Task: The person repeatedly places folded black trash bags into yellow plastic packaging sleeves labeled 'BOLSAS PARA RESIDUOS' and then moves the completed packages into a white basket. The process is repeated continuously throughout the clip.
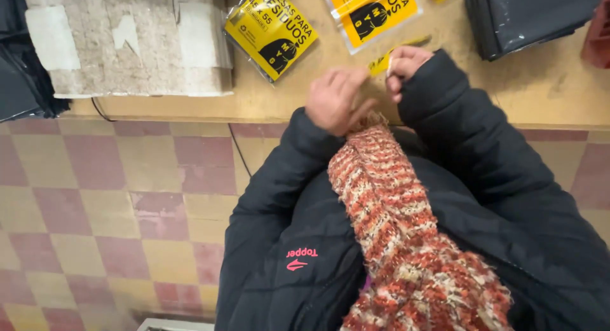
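Observation:
My left hand [335, 99] hovers over the front edge of a wooden table [540, 89], fingers curled, close to the end of a red-and-cream knitted scarf [406, 242] that hangs down my dark jacket. My right hand [403, 64] is just to its right, pinching a small yellow strip [381, 64] that lies over the table. Whether the left fingers also touch the strip is hidden by the hand itself.
Two yellow flat packets [271, 31] [372, 12] lie on the table beyond my hands. Dark folded plastic sheets [527, 16] sit at the back right, a worn grey board [127, 41] at the left. Checkered floor tiles [114, 204] lie below.

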